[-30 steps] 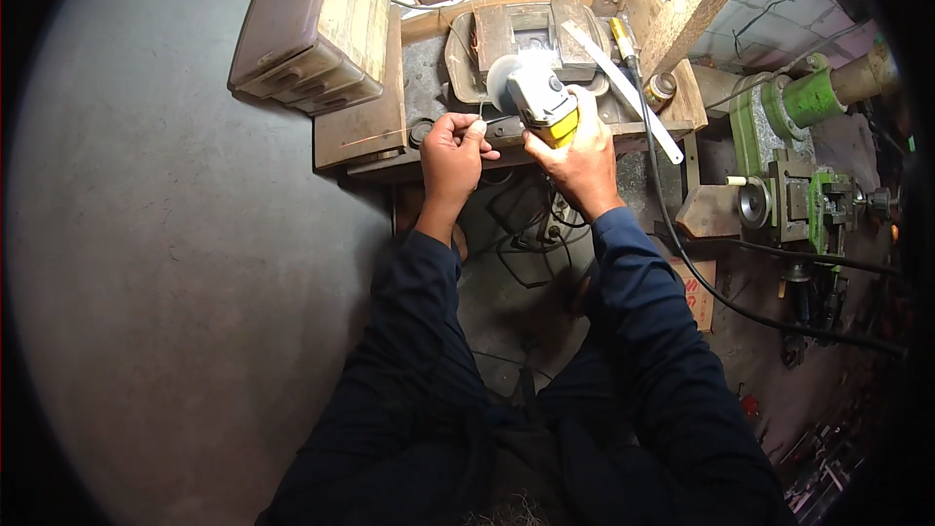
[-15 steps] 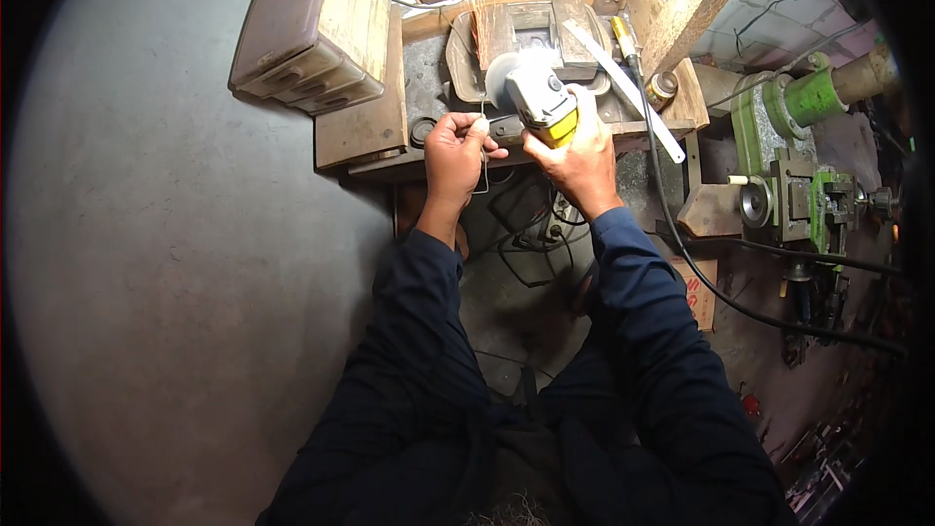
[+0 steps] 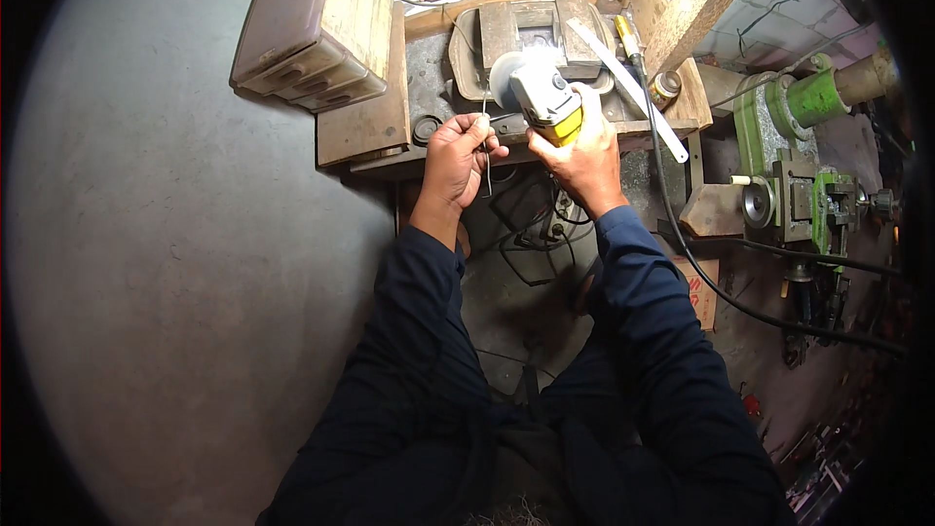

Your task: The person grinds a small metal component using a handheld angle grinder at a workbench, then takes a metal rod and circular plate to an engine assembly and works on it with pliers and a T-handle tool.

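My right hand [image 3: 587,151] is wrapped round an angle grinder [image 3: 542,97] with a grey-white head and a yellow body. Its pale disc [image 3: 505,79] points to the left, over the front of the workbench. Between thumb and fingers, my left hand [image 3: 456,158] pinches a thin bent metal rod [image 3: 489,175]. The rod's upper end stands up beside the disc; whether they touch I cannot tell. The lower part of the rod hangs below my fingers. Behind the disc lies an oval metal tray [image 3: 466,66] with wooden blocks [image 3: 498,27] in it.
A long pale metal strip [image 3: 638,97] lies slantwise right of the grinder, by a yellow-handled tool [image 3: 625,37] and a small jar [image 3: 665,88]. A drawer box [image 3: 312,29] stands left. A black cable [image 3: 672,219] runs down past a green machine [image 3: 779,136]. Cords [image 3: 526,244] lie below.
The sparks that rose from the disc are gone. The rod has turned in my left hand, so its bent lower end looks narrower. My right hand keeps its hold on the grinder.
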{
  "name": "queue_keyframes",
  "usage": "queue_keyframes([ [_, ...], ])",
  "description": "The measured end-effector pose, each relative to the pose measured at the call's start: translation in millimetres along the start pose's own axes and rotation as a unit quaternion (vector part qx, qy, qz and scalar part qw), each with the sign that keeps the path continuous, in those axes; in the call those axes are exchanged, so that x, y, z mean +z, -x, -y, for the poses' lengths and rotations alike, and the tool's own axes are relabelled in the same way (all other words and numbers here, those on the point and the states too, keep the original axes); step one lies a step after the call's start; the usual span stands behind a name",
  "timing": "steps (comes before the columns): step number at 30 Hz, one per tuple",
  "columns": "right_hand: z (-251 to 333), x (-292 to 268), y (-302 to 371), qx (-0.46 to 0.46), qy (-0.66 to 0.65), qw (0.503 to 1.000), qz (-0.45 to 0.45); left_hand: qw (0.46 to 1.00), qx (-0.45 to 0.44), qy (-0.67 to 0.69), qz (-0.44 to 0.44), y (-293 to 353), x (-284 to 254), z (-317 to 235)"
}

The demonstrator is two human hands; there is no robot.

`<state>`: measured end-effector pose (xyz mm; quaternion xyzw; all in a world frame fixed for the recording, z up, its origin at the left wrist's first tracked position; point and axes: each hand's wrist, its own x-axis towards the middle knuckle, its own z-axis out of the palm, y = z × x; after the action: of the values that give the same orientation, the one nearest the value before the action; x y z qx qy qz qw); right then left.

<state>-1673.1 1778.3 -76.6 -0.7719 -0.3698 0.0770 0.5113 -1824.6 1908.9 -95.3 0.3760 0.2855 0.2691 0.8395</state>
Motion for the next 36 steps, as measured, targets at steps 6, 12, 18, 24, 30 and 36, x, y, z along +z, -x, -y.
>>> queue_keyframes([
  [6, 2.7, 1.8, 0.8, -0.009, -0.002, 1.0, 0.007, 0.998, 0.008, -0.05, -0.023, 3.5, 7.0, 0.2],
  [12, 2.0, 2.9, 1.2, -0.011, 0.011, 1.0, -0.001, 0.994, 0.038, -0.098, -0.042, 3.7, 13.8, 4.1],
  [18, 2.1, 3.4, 0.7, -0.001, 0.025, 1.0, -0.015, 0.981, 0.084, -0.153, -0.086, 2.1, 13.9, 5.9],
  [24, 0.3, 2.0, 0.1, -0.006, 0.041, 0.999, -0.023, 0.987, 0.072, -0.118, -0.083, 2.9, 15.4, 3.6],
  [30, 0.3, 4.0, 0.8, -0.012, 0.039, 0.999, -0.016, 0.991, 0.059, -0.107, -0.061, 4.2, 14.8, 5.1],
  [36, 1.5, 3.8, 0.4, -0.017, 0.029, 0.999, -0.017, 0.983, 0.083, -0.151, -0.056, 2.0, 11.8, 8.4],
])
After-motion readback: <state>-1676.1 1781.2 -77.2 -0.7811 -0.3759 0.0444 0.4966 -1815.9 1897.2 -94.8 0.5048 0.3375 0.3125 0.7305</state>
